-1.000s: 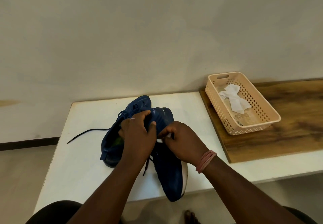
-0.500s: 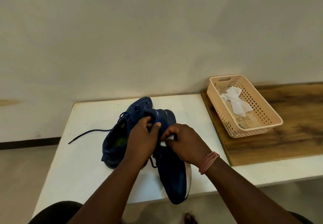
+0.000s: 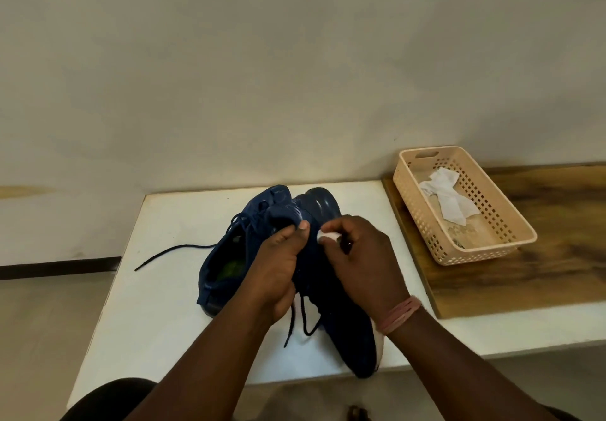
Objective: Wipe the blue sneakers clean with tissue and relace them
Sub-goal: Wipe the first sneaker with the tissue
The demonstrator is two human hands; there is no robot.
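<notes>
While your left hand (image 3: 278, 266) curls around the tongue of the nearer blue sneaker (image 3: 341, 292), your right hand (image 3: 364, 263) pinches a small wad of white tissue (image 3: 326, 236) against its upper. This sneaker lies on the white table (image 3: 164, 305), touching the second sneaker (image 3: 229, 256) to its left. A loose dark lace (image 3: 177, 251) trails leftward. More tissue (image 3: 449, 195) sits in the beige basket (image 3: 423, 220).
</notes>
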